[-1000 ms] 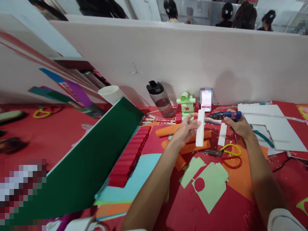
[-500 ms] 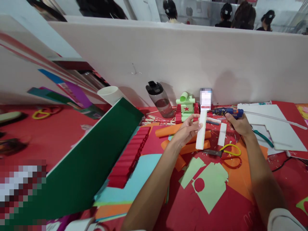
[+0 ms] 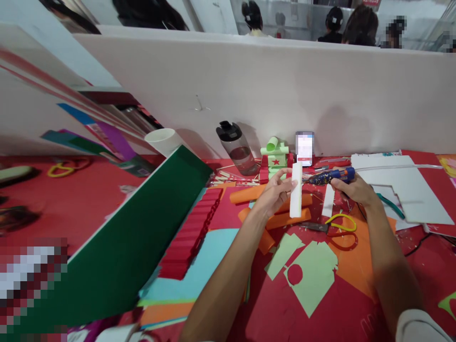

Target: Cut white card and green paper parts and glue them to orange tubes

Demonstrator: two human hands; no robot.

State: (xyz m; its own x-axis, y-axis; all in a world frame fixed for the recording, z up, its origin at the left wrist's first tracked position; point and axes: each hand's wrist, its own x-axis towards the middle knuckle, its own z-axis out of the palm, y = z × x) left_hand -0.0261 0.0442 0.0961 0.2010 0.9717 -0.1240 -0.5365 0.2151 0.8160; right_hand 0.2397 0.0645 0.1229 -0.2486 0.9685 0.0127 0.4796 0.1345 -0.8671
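Between the fingers of my left hand (image 3: 275, 194) a narrow white strip of card or foam board (image 3: 296, 192) stands nearly upright. My right hand (image 3: 352, 188) is wrapped round a dark blue glue gun (image 3: 329, 176). Its nozzle points left and is at the right edge of the strip; whether it touches cannot be told. A clear glue stick (image 3: 395, 166) sticks out behind the gun. Below the hands lie orange paper rolls (image 3: 288, 218), scissors (image 3: 329, 227) with yellow and red handles, and a second white strip (image 3: 328, 200).
A green and red paper model (image 3: 276, 160), a phone (image 3: 305, 148) and a water bottle (image 3: 238, 151) stand by the white partition (image 3: 249, 80). On the left leans a dark green board (image 3: 142, 228) beside red corrugated paper (image 3: 192, 232). Pale green offcuts (image 3: 313, 270) lie in front; white board (image 3: 416, 190) lies right.
The glue gun has moved left and slightly down, its nozzle now lower along the strip. The white strip has turned more upright and shifted slightly left in my left hand.
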